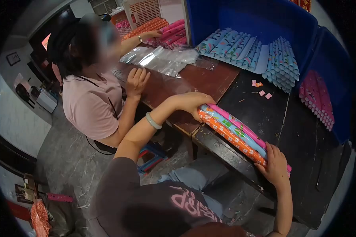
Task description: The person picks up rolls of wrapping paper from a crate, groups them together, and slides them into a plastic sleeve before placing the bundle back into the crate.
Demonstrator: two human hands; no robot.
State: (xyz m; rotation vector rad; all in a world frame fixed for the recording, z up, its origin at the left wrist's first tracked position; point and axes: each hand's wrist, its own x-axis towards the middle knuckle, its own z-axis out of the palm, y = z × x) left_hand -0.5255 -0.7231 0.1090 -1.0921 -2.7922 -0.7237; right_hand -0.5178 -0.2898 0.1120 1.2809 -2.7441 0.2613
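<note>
A bundle of patterned wrapping paper rolls [235,132], in orange, light blue and pink, lies slanting along the front edge of the black table. My left hand [194,103] grips its far-left end, with the fingertips partly hidden. Around the near-right end my right hand [276,164] is closed, fingers over the top and thumb on the orange side. Small pink and orange paper pieces [262,93] lie on the table beyond the bundle.
Stacked light-blue rolls [281,65] and pink rolls [317,98] rest against blue bins [251,21]. Clear plastic bags [162,61] cover part of the brown table [203,79]. At my left sits a co-worker [89,98], one hand on pink rolls [174,33].
</note>
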